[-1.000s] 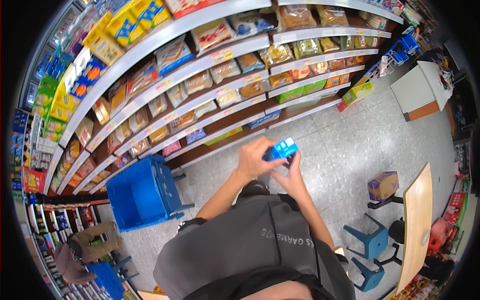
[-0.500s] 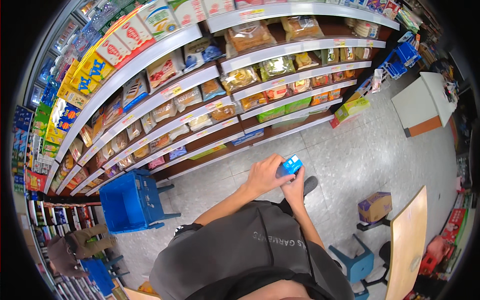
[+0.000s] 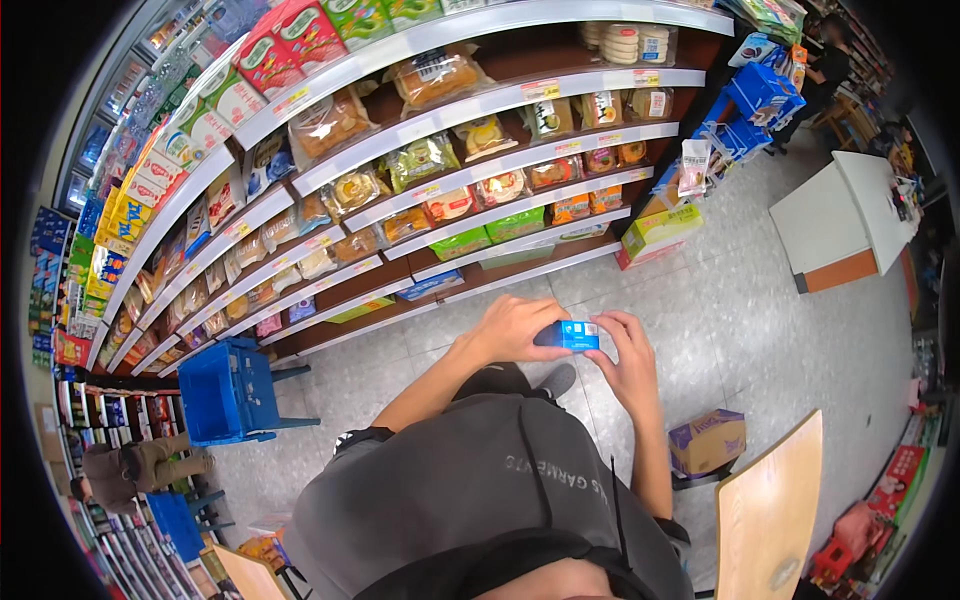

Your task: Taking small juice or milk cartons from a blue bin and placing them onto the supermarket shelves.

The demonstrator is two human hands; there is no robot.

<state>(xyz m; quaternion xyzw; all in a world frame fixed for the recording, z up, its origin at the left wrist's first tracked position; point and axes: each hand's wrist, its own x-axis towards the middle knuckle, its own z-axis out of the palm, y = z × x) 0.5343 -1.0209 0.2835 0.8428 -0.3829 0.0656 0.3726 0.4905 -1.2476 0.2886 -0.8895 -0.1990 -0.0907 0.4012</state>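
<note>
A small blue box (image 3: 577,337) with white patches and fine print is held in front of my body, one face turned up. My left hand (image 3: 512,330) is closed around its left end, the thumb along the near side. At the box's right end, my right hand (image 3: 632,362) curls its thumb and fingers against the edges. Both forearms reach up from the lower edge. The box's underside and some fingertips are hidden.
Ahead curve shelves (image 3: 420,195) of packaged bread and cartons. A blue crate (image 3: 215,395) stands on a stool at left; a person (image 3: 130,470) is beyond it. At right are a cardboard box (image 3: 708,443), a wooden board (image 3: 770,510) and a white counter (image 3: 830,220).
My view has turned right along the shelves. The box has been tilted to show a broader face, and my right hand has shifted from beneath it to its right end.
</note>
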